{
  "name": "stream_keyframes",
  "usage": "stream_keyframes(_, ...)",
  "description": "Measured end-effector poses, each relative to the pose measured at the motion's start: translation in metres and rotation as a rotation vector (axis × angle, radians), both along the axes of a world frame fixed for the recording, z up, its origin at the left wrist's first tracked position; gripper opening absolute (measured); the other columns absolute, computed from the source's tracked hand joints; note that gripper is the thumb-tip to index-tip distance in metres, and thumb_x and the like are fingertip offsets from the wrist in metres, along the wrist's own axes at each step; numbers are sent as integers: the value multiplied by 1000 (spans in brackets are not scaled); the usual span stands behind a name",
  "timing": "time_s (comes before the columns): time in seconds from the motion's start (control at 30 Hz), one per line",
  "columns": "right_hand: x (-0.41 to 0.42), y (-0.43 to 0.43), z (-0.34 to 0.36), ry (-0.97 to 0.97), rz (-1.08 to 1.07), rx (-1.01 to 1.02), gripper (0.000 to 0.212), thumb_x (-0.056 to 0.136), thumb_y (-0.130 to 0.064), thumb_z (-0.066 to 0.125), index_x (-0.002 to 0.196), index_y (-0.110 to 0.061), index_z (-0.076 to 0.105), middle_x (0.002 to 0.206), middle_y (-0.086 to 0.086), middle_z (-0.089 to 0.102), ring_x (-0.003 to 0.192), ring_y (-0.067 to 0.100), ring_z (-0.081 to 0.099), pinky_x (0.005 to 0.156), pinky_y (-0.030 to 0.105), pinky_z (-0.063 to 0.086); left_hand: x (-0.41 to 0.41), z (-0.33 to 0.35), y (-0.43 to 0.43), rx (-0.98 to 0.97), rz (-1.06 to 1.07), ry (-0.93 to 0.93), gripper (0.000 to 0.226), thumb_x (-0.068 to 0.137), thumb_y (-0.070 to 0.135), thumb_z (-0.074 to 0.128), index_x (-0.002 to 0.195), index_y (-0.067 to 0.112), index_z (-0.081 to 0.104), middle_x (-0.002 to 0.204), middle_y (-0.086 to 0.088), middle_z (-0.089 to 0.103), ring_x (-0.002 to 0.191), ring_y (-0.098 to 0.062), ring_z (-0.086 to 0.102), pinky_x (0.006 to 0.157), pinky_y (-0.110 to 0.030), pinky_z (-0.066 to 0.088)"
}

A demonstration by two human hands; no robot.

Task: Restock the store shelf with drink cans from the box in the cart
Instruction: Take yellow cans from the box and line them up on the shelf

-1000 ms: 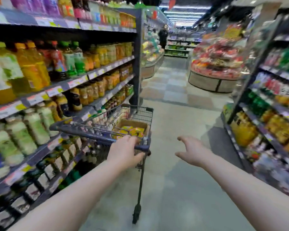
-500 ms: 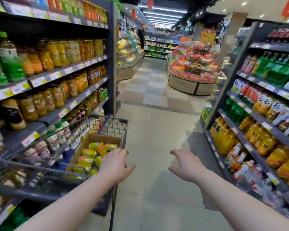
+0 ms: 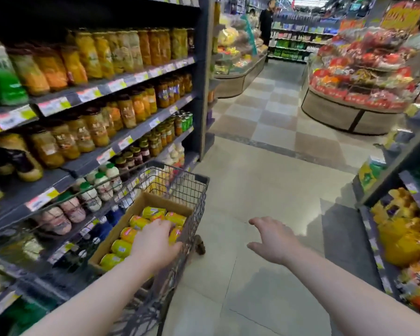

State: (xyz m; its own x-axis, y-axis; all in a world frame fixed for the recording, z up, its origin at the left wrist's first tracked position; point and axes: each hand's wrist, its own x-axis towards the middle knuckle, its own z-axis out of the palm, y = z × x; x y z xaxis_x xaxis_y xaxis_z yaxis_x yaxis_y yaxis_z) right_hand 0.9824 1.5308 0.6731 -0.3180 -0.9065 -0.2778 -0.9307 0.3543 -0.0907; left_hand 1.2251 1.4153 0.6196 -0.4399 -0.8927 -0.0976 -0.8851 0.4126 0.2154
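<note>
Beside the jar-lined shelf (image 3: 121,144), a store worker's left hand (image 3: 153,246) has let go of the wire cart (image 3: 194,180) it was pushing a second ago and has dropped into the cardboard box (image 3: 153,201) riding inside it. The cart, rolling down the aisle moments before, now sits drawn up close along the shelving. The yellow drink cans (image 3: 153,212) lie on their sides in the box, some directly under the left fingers (image 3: 164,224) and more just beyond the fingertips. Those fingers are laid across the cans. From behind the hand it cannot be told whether they have closed round one. The right hand (image 3: 274,241) has barely shifted. It hangs above the tiled floor (image 3: 264,185), well apart from the cart, fingers (image 3: 257,220) spread, lightly bent and holding nothing.

The switch from pushing to reaching suggests the haul is over and unloading is starting. No can appears lifted yet, and every can in view is still in the box. The shelf stands off the little-finger side of the reaching hand. Which tier will take the cans cannot be judged from this view.
</note>
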Motion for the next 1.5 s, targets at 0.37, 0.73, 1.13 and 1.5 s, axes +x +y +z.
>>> stream_keyframes(0.37,-75,-179,-15,21,402,72,62,85,-41,55,140,-24,34,141,5,45,128,26,44,102,38,38,-25,-19,-36,54,451,-52,54,80,58,52,122,24,50,122,0,54,116,-22,52,89,-35,46)
stream_keyframes(0.73,14,-322,-86,-36,654,232,61,80,-36,57,136,-19,39,140,6,45,127,27,44,104,39,40,29,-73,-102,241,690,-89,59,82,59,50,130,25,45,130,1,50,121,-23,49,95,-37,44)
stream_keyframes(1.13,69,-421,-215,-118,631,520,53,77,-35,66,120,-12,47,123,15,51,115,31,53,94,37,46,36,-170,-175,505,724,-70,55,85,53,48,128,19,42,133,-5,46,123,-27,46,99,-40,39)
stream_keyframes(1.5,93,-470,-347,-259,413,553,95,66,-50,77,139,-13,30,136,14,44,126,33,44,101,46,41,5,-285,-197,698,850,-1,61,82,52,52,133,20,39,135,-6,45,125,-27,43,100,-39,38)
